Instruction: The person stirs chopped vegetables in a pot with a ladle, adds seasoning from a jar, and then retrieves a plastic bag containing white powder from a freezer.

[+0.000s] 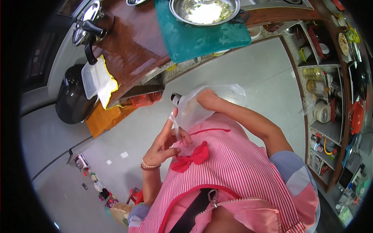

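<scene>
A clear plastic bag [189,112] hangs between my hands in front of the striped apron. My left hand [167,139] has a twisted handle loop of the bag around its raised index finger, with the other fingers partly curled. My right hand [207,99] is a fist closed on the bag's other side. What lies inside the bag is hard to make out. Beyond my hands, a steel pan [205,13] with white powder [205,13] over chopped, greenish food stands on a teal mat [204,39] at the counter.
On the brown counter [137,38] at the left are a pressure cooker [93,26] and a plastic container [91,80] beside a yellow-edged cloth [108,87]. A black bin-like vessel [74,102] stands below. Open shelves [323,131] with jars and kitchenware run along the right.
</scene>
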{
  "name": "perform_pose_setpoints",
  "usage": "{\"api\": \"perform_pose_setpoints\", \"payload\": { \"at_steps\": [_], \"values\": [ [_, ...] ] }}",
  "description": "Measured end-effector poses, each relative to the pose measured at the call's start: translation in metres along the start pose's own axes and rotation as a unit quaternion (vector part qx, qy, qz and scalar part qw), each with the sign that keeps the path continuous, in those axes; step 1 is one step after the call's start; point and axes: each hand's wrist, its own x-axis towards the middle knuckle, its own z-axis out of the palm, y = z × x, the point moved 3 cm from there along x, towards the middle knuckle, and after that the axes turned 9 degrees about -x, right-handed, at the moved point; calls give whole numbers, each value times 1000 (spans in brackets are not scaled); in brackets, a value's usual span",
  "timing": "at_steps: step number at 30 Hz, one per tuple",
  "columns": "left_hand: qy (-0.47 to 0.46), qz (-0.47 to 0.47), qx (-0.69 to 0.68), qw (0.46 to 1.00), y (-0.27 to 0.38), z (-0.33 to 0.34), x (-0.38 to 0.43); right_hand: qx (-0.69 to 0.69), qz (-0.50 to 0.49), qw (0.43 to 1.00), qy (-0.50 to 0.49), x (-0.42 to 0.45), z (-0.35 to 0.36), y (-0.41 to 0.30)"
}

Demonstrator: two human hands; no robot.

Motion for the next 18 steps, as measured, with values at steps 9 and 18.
{"api": "perform_pose_setpoints", "payload": {
  "at_steps": [9,18],
  "values": [
    [74,-27,-28,996,-13,-10,-26,241,32,970,4,-24,45,-36],
    [65,-26,-37,997,-9,-12,-20,76,-87,989,88,-6,24,-54]
  ]
}}
